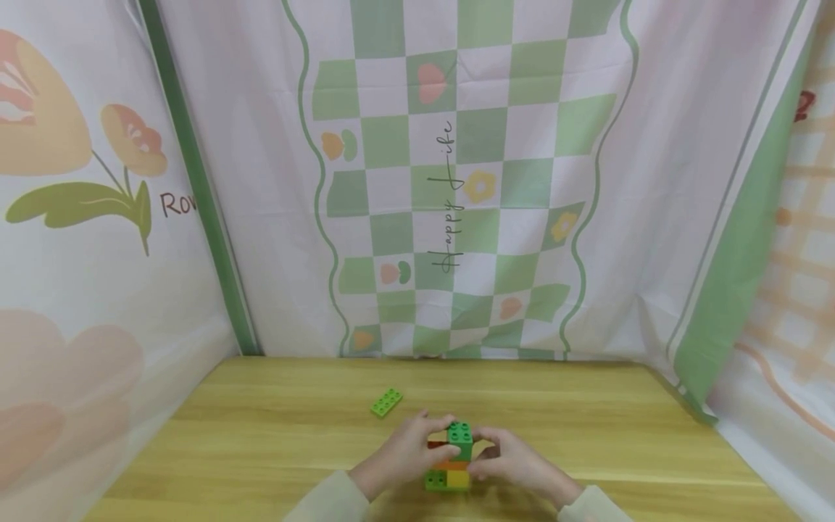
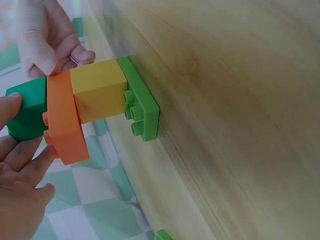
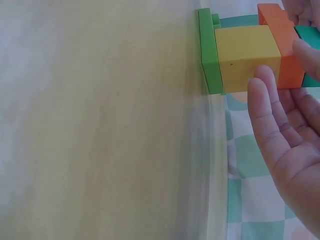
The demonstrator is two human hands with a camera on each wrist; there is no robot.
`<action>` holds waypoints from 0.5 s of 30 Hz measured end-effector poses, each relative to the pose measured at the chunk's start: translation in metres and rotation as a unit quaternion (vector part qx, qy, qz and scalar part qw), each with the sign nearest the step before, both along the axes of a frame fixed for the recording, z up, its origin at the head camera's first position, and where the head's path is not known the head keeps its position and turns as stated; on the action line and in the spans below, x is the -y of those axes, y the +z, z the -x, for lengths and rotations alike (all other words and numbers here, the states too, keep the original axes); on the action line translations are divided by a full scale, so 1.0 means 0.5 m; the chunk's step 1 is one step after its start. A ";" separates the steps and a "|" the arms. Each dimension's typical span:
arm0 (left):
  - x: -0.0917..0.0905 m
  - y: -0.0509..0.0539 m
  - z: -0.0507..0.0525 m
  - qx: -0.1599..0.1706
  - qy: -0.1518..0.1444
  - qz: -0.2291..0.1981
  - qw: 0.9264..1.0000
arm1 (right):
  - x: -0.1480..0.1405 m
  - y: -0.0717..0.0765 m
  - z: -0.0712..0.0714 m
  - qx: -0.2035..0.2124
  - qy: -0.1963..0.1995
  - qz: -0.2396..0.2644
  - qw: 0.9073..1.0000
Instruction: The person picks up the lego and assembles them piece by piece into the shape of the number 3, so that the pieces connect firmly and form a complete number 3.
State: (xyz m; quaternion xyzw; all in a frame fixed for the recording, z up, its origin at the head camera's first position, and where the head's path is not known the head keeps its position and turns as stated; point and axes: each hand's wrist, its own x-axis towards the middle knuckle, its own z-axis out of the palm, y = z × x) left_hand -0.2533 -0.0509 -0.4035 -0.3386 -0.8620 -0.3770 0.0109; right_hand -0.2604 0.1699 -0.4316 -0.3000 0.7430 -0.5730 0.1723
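Note:
A small brick stack stands upright on the table. It has a light green studded base [image 2: 147, 115], a yellow brick [image 2: 100, 92], an orange brick [image 2: 67, 120] and a dark green brick [image 1: 460, 442] on top. My left hand [image 1: 407, 449] grips the dark green brick between thumb and fingers, from the left side. From the right, my right hand [image 1: 515, 460] holds the orange brick, its thumb on the near side and other fingers behind. In the right wrist view, two fingertips lie close beside the yellow brick; whether they touch it I cannot tell.
A loose light green studded brick [image 1: 387, 402] lies on the wooden table [image 1: 261, 435], beyond my left hand. Printed fabric curtains [image 1: 479, 290] hang along the table's back edge and both sides.

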 end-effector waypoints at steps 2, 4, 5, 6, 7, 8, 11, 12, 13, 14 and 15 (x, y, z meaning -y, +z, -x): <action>0.001 -0.002 0.002 -0.004 0.000 0.006 1.000 | 0.000 -0.001 -0.001 0.003 -0.003 -0.002 1.000; 0.002 -0.003 0.003 -0.011 -0.005 0.008 1.000 | 0.000 -0.002 -0.001 0.004 -0.006 -0.005 1.000; 0.002 -0.003 0.003 -0.014 -0.007 0.009 1.000 | -0.001 -0.002 -0.001 0.006 -0.007 -0.005 1.000; 0.003 -0.004 0.002 -0.017 -0.007 0.009 1.000 | 0.000 -0.002 -0.001 0.007 -0.009 -0.006 1.000; 0.003 -0.004 0.002 -0.019 -0.008 0.008 1.000 | 0.000 -0.002 -0.001 0.008 -0.011 -0.007 1.000; 0.003 -0.004 0.001 -0.022 -0.009 0.008 1.000 | 0.000 -0.001 -0.002 0.009 -0.011 -0.008 1.000; 0.002 -0.005 0.000 -0.026 -0.006 0.008 1.000 | 0.002 0.000 -0.002 0.009 -0.013 -0.007 1.000; 0.001 -0.006 0.000 -0.029 -0.004 0.010 1.000 | 0.002 0.001 -0.003 0.010 -0.013 -0.006 1.000; 0.001 -0.006 -0.001 -0.032 -0.002 0.011 0.999 | 0.003 0.002 -0.003 0.011 -0.014 -0.006 1.000; 0.001 -0.007 -0.001 -0.037 -0.002 0.014 0.999 | 0.003 0.002 -0.003 0.012 -0.014 -0.004 1.000; 0.001 -0.008 -0.001 -0.041 -0.001 0.016 0.999 | 0.003 0.003 -0.003 0.011 -0.014 -0.003 1.000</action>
